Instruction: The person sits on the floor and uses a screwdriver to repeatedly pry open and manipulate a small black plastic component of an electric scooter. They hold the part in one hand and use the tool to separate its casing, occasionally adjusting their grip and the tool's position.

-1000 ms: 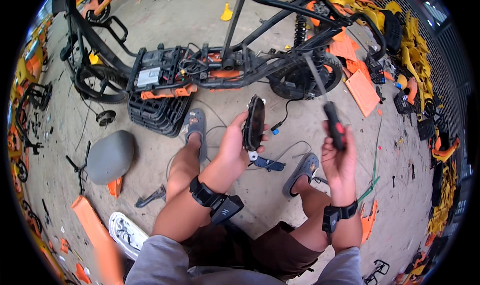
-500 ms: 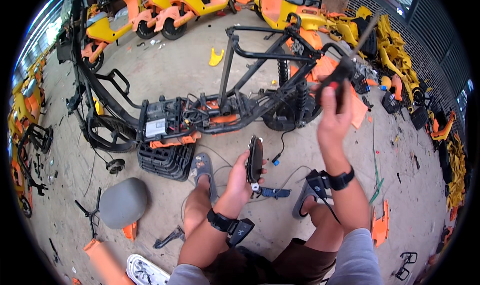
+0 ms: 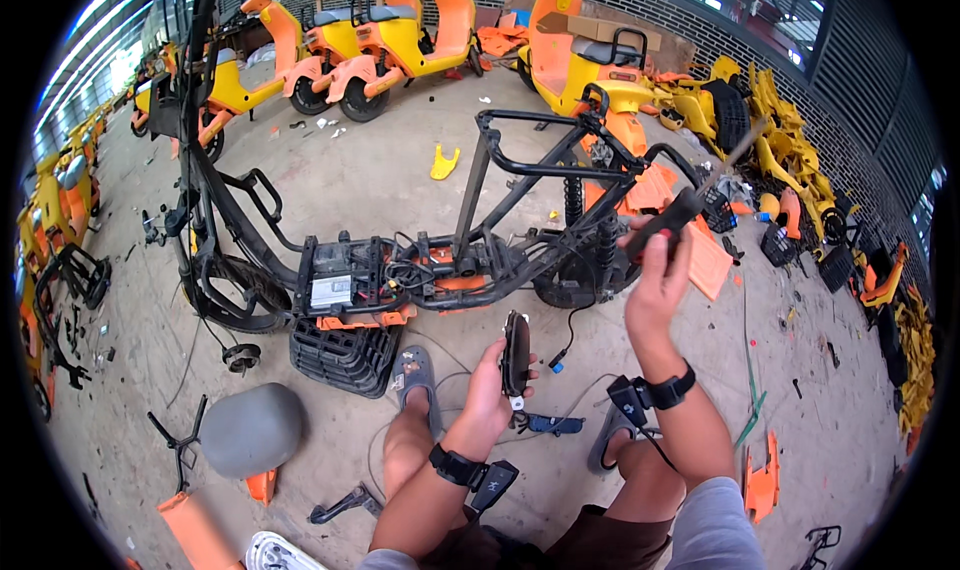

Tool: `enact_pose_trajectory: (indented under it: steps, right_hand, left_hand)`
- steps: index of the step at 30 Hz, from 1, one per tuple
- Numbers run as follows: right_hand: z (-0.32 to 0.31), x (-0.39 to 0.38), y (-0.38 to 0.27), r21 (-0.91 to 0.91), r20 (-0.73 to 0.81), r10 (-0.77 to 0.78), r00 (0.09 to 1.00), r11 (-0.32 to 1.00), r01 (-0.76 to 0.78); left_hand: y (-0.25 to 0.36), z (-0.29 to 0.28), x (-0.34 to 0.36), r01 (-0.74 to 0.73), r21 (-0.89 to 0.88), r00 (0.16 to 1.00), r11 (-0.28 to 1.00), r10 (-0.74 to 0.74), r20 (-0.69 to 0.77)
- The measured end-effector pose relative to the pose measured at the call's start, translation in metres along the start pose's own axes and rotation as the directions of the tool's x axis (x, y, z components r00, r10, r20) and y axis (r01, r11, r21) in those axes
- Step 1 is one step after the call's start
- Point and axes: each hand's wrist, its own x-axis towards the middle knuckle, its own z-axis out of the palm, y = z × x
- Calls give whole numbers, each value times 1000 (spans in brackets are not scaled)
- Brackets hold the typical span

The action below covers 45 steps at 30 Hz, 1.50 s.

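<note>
My left hand (image 3: 492, 390) grips a dark oblong part (image 3: 516, 353) with a small white tab at its bottom, held above the floor between my feet. My right hand (image 3: 652, 275) holds a screwdriver (image 3: 668, 226) by its black and red handle, raised in front of the rear of a stripped scooter frame (image 3: 490, 161), its blade angled up to the right. On that frame's low middle sit wiring and a silver box (image 3: 330, 292). A cable with a blue plug (image 3: 557, 363) hangs from the rear end.
Yellow and orange scooters (image 3: 406, 40) stand at the back. Body panels (image 3: 770, 110) pile along the right wall. Black crates (image 3: 343, 354) lie under the frame. A grey seat (image 3: 252, 430), a black forked part (image 3: 180, 435), orange pieces (image 3: 760, 475) and cables lie on the floor around me.
My view has tilted up, showing more of the back of the room. My right hand has lifted the screwdriver higher, toward the frame's rear; my left hand keeps hold of the dark part.
</note>
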Motion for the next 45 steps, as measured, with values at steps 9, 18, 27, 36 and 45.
enact_pose_trajectory:
  steps: [9,18,27,36,45]
  right_hand:
    - [-14,-91,70,-31,204,700,685,704,-710]
    - [-35,-146,7,46,291,860,419,425,-904]
    - [-53,-150,-3,-24,396,826,400,445,-895]
    - [-73,-158,-6,-93,512,736,444,561,-823]
    - [-75,-159,-12,-64,524,686,505,623,-780]
  left_hand:
    - [4,-20,2,-35,-14,999,999,34,-25]
    - [-15,-19,14,-58,57,997,997,62,-54]
    - [-17,-14,10,-37,31,996,999,40,-84]
    - [-30,-6,14,-51,124,998,991,55,-35]
    - [-32,-19,14,-27,125,990,992,43,-132]
